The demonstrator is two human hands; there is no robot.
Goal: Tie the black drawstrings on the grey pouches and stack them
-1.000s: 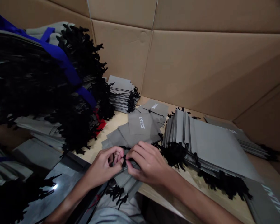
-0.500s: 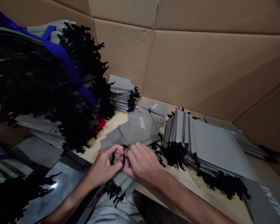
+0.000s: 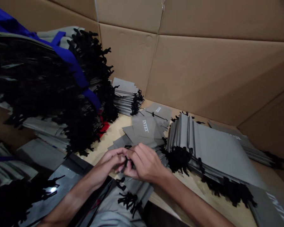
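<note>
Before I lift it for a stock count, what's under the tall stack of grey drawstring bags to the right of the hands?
The stack of grey drawstring bags rests on a light wooden tabletop, with black cords bunched along its near edge. The surface directly beneath it is covered, so anything lying there cannot be seen.

White capitals spell INTEX on a grey drawstring pouch (image 3: pixel 146 126), on a second pouch (image 3: pixel 158 110) behind it, and on a cropped pouch (image 3: pixel 272 205) at lower right.

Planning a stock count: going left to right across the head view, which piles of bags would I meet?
Tall heap of black-corded bags, small stack of grey drawstring bags, loose grey INTEX bag, large stack of grey drawstring bags, lower stack of grey bags.
</note>
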